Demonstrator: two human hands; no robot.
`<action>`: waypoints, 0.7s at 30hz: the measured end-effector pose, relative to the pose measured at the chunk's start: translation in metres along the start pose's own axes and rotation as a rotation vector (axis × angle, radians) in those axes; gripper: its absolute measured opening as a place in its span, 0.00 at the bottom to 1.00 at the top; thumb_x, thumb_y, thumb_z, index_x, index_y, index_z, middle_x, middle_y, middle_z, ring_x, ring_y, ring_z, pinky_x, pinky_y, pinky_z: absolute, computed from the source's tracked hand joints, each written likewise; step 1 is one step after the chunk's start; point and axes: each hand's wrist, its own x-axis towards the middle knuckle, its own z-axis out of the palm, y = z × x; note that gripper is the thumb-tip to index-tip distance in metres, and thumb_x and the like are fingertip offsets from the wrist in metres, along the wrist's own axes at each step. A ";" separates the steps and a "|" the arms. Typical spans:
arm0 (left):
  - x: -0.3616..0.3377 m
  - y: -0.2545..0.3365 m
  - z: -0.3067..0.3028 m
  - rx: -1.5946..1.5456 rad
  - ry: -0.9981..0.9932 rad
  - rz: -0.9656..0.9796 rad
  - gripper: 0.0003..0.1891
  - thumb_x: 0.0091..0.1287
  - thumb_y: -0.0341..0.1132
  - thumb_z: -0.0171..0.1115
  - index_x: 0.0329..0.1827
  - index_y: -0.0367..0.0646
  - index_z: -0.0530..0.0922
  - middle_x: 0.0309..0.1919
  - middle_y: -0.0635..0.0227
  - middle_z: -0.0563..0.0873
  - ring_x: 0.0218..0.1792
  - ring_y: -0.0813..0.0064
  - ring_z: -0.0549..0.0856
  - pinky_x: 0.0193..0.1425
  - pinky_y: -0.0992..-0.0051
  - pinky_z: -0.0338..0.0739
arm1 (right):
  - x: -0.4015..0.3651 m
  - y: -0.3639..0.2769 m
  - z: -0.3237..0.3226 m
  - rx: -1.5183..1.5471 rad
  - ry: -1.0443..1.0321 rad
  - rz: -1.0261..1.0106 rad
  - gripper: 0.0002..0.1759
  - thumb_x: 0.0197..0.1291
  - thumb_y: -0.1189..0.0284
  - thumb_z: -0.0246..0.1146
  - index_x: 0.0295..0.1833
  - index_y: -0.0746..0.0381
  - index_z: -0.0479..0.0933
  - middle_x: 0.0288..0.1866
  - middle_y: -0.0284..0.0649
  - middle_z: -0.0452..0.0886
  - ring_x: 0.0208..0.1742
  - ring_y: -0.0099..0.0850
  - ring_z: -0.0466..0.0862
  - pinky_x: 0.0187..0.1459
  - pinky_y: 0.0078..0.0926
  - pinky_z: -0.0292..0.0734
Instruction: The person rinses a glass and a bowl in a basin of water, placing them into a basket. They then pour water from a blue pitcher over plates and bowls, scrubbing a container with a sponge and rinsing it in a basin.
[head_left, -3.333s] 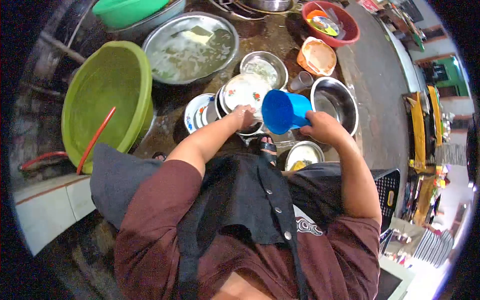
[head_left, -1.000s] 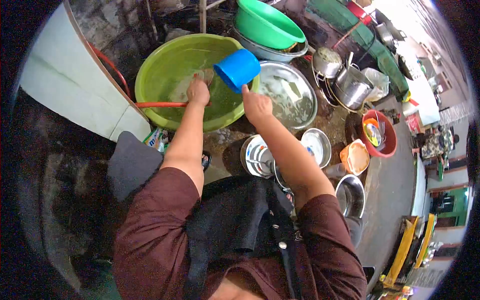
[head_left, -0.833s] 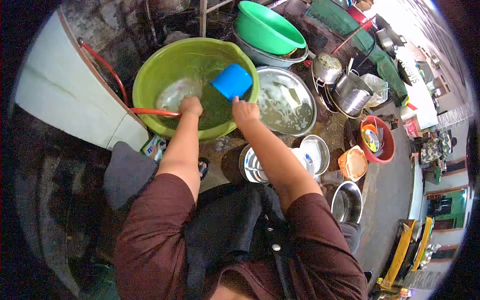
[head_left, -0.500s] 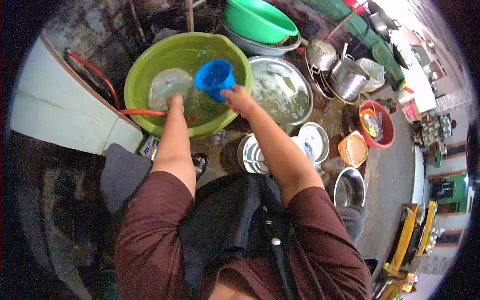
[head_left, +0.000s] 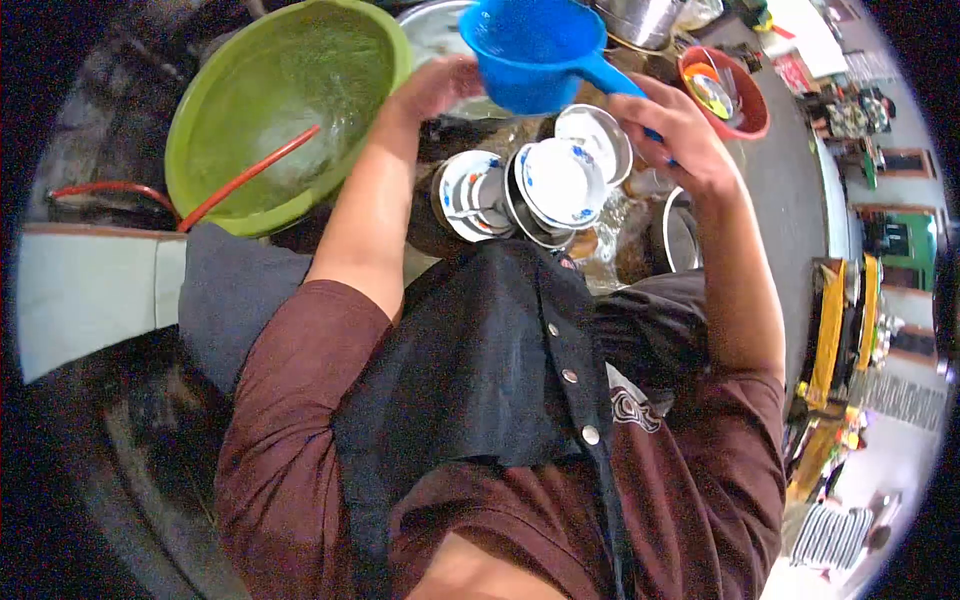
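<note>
My right hand (head_left: pixel 665 125) grips the handle of a blue plastic dipper (head_left: pixel 535 45), held up above a stack of white flowered plates and bowls (head_left: pixel 560 180). My left hand (head_left: pixel 435 85) is raised beside the dipper's left wall, fingers curled toward it; I cannot tell whether it grips anything. A big light-green basin (head_left: pixel 225 140) with water stands to the left, with a red hose (head_left: pixel 245 175) lying over its rim. A second stack of flowered plates (head_left: pixel 470 185) sits left of the first.
A red basin (head_left: pixel 748 110) with utensils stands at the upper right. A steel bowl (head_left: pixel 678 232) sits right of the plates, partly behind my right arm. A metal basin (head_left: pixel 430 25) lies behind the dipper. A pale tiled ledge (head_left: pixel 90 300) runs along the left.
The dipper has come up out of the green basin and moved right, over the plates. My left hand has left the basin water and risen beside the dipper.
</note>
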 end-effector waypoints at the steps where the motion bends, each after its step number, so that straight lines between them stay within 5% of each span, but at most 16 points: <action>1: 0.015 -0.027 0.002 0.066 -0.039 -0.068 0.15 0.62 0.44 0.56 0.42 0.40 0.78 0.36 0.66 0.83 0.36 0.73 0.81 0.44 0.72 0.75 | -0.014 0.014 -0.022 -0.221 0.005 -0.078 0.13 0.57 0.63 0.58 0.40 0.61 0.73 0.20 0.24 0.67 0.12 0.12 0.60 0.13 0.13 0.52; 4: 0.041 -0.110 0.039 0.368 -0.146 -0.234 0.08 0.55 0.37 0.56 0.30 0.44 0.81 0.26 0.72 0.81 0.30 0.79 0.79 0.34 0.75 0.72 | -0.059 0.028 -0.036 -0.192 0.099 0.075 0.16 0.54 0.63 0.60 0.43 0.62 0.74 0.22 0.25 0.69 0.15 0.13 0.63 0.15 0.14 0.54; 5: 0.058 -0.172 0.030 0.918 -0.262 0.104 0.09 0.55 0.35 0.53 0.30 0.42 0.81 0.25 0.66 0.83 0.28 0.72 0.81 0.33 0.71 0.73 | -0.069 0.045 -0.043 -0.159 0.148 0.188 0.17 0.53 0.63 0.60 0.45 0.63 0.74 0.22 0.25 0.69 0.18 0.14 0.65 0.15 0.14 0.55; 6: 0.048 -0.180 0.050 1.299 -0.356 0.119 0.10 0.54 0.30 0.51 0.31 0.40 0.81 0.27 0.58 0.84 0.29 0.62 0.82 0.33 0.65 0.75 | -0.079 0.052 -0.047 -0.256 0.177 0.253 0.19 0.52 0.63 0.60 0.47 0.63 0.74 0.22 0.25 0.69 0.18 0.14 0.66 0.16 0.14 0.57; 7: 0.055 -0.226 0.043 1.415 -0.557 0.070 0.10 0.53 0.27 0.52 0.33 0.39 0.82 0.33 0.52 0.83 0.34 0.56 0.83 0.37 0.62 0.76 | -0.086 0.062 -0.051 -0.228 0.173 0.331 0.20 0.52 0.63 0.60 0.48 0.63 0.74 0.23 0.25 0.70 0.18 0.14 0.66 0.17 0.14 0.58; 9: 0.031 -0.226 0.090 1.810 -0.526 -0.228 0.12 0.53 0.27 0.53 0.38 0.39 0.82 0.37 0.54 0.84 0.42 0.58 0.83 0.46 0.63 0.76 | -0.097 0.089 -0.061 -0.179 0.159 0.438 0.22 0.51 0.64 0.62 0.50 0.63 0.74 0.24 0.27 0.72 0.20 0.15 0.68 0.19 0.14 0.61; 10: 0.025 -0.243 0.092 1.948 -0.573 -0.197 0.12 0.54 0.28 0.54 0.39 0.41 0.82 0.41 0.57 0.84 0.44 0.61 0.83 0.47 0.62 0.75 | -0.101 0.104 -0.065 -0.161 0.147 0.470 0.22 0.51 0.64 0.62 0.51 0.64 0.74 0.25 0.28 0.74 0.22 0.16 0.70 0.20 0.15 0.63; 12: 0.033 -0.282 0.087 1.999 -0.597 -0.212 0.14 0.53 0.31 0.58 0.44 0.45 0.80 0.46 0.61 0.82 0.48 0.63 0.81 0.52 0.59 0.71 | -0.105 0.124 -0.071 -0.241 0.122 0.535 0.23 0.50 0.65 0.63 0.51 0.64 0.74 0.29 0.32 0.77 0.26 0.18 0.75 0.21 0.16 0.67; 15: 0.040 -0.298 0.093 1.925 -0.599 -0.200 0.14 0.51 0.34 0.60 0.42 0.44 0.80 0.45 0.62 0.82 0.47 0.63 0.81 0.51 0.60 0.71 | -0.109 0.134 -0.068 -0.176 0.110 0.672 0.20 0.51 0.68 0.62 0.48 0.66 0.74 0.19 0.27 0.69 0.14 0.15 0.64 0.14 0.14 0.56; 18: 0.051 -0.336 0.091 1.784 -0.482 -0.508 0.13 0.55 0.39 0.57 0.42 0.45 0.80 0.47 0.59 0.79 0.48 0.62 0.79 0.51 0.64 0.74 | -0.113 0.149 -0.067 -0.146 0.053 0.743 0.20 0.51 0.67 0.63 0.49 0.65 0.74 0.18 0.27 0.69 0.14 0.16 0.65 0.14 0.15 0.56; 20: 0.030 -0.323 0.103 1.798 -0.438 -0.263 0.12 0.56 0.39 0.56 0.40 0.47 0.79 0.42 0.58 0.81 0.46 0.61 0.81 0.48 0.68 0.76 | -0.114 0.149 -0.065 -0.217 0.048 0.770 0.21 0.51 0.66 0.63 0.51 0.64 0.74 0.17 0.27 0.68 0.13 0.16 0.64 0.14 0.15 0.55; 21: 0.021 -0.279 0.128 1.764 -0.354 -0.327 0.13 0.55 0.39 0.55 0.41 0.47 0.79 0.39 0.57 0.82 0.44 0.59 0.81 0.47 0.67 0.77 | -0.116 0.156 -0.067 -0.248 0.040 0.748 0.23 0.50 0.66 0.64 0.52 0.65 0.73 0.18 0.30 0.70 0.15 0.18 0.67 0.15 0.17 0.58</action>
